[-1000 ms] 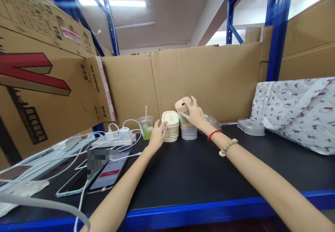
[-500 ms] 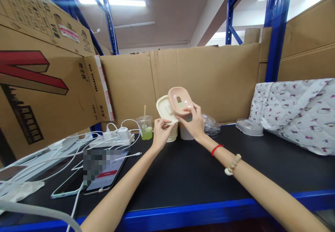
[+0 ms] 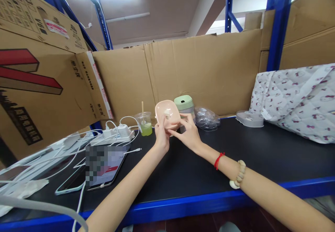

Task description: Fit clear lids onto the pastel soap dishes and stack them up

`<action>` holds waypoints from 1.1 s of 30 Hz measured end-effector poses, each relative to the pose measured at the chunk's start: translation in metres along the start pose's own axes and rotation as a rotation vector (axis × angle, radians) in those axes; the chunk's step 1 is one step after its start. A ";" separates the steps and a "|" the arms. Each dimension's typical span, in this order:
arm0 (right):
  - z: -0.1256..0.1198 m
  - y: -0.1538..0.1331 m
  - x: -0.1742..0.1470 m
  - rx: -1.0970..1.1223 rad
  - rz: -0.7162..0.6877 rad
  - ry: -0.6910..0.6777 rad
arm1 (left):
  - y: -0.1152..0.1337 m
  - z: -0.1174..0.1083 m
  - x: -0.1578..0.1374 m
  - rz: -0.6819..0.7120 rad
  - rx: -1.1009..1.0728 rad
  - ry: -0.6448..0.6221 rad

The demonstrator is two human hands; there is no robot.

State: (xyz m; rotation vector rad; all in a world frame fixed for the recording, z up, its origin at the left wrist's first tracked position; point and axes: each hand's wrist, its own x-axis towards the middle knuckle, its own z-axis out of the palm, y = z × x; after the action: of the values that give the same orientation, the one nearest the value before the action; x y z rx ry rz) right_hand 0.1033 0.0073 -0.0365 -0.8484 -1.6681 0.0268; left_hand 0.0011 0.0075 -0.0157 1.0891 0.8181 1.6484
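Note:
A glossy pink rounded-square soap dish (image 3: 170, 108) with a hole in its middle is held up and tilted toward me, just above the table. My left hand (image 3: 161, 136) is closed on its lower left edge, the thumb lying over the inside. My right hand (image 3: 188, 131) pinches the lower right edge between fingers and thumb. Something cream shows through the hole; the cream dish is otherwise hidden behind the pink one. Behind my right hand stands a stack topped by a green dish (image 3: 183, 100) with a dark hole.
Clear plastic packaging (image 3: 206, 119) and a translucent lid (image 3: 250, 119) lie to the right, beside a patterned quilted bag (image 3: 295, 103). At left are a cup of green drink (image 3: 146, 129), a power strip (image 3: 115, 137), cables and phones (image 3: 107, 169). A cardboard wall (image 3: 209, 71) closes the back.
The cream dish in my left hand has gone behind the pink dish, and both hands now meet on the pink one. They came lower and left, uncovering the green-topped stack.

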 end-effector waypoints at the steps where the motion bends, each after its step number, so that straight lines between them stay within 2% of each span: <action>1: 0.000 0.000 -0.001 -0.002 -0.007 -0.025 | 0.003 0.000 0.000 -0.064 -0.046 0.043; 3: 0.000 0.000 -0.002 0.017 -0.007 -0.045 | 0.007 0.000 0.000 -0.191 -0.127 0.135; 6: 0.002 0.005 0.001 0.118 0.078 0.017 | 0.010 0.001 0.001 -0.311 -0.063 0.305; 8: 0.005 0.011 0.003 0.171 0.188 0.087 | 0.009 0.001 0.002 -0.313 0.002 0.404; 10: 0.006 0.018 0.006 0.219 0.339 0.118 | 0.005 0.002 0.002 -0.259 0.023 0.434; 13: 0.005 0.025 0.010 0.393 0.593 0.048 | -0.001 0.003 0.001 -0.156 -0.007 0.391; 16: 0.003 0.024 0.014 0.558 0.704 -0.004 | -0.006 0.003 0.002 -0.078 -0.043 0.300; 20: -0.002 0.019 0.017 0.646 0.594 0.021 | -0.009 0.000 0.005 -0.049 -0.065 0.182; 24: -0.005 0.019 0.019 0.625 0.488 0.015 | -0.009 -0.003 0.005 -0.064 -0.050 0.141; 26: -0.006 0.020 0.020 0.590 0.481 0.020 | -0.010 -0.004 0.006 -0.054 -0.016 0.091; 31: -0.010 0.020 0.023 0.568 0.507 0.134 | -0.013 -0.009 0.008 -0.077 0.058 -0.081; 33: -0.012 0.021 0.023 0.552 0.515 0.113 | -0.013 -0.010 0.008 -0.085 0.079 -0.100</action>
State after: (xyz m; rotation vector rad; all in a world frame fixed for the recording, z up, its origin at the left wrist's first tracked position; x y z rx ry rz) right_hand 0.1234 0.0302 -0.0226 -0.8060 -1.2058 0.7458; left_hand -0.0043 0.0188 -0.0286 1.1662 0.8587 1.4903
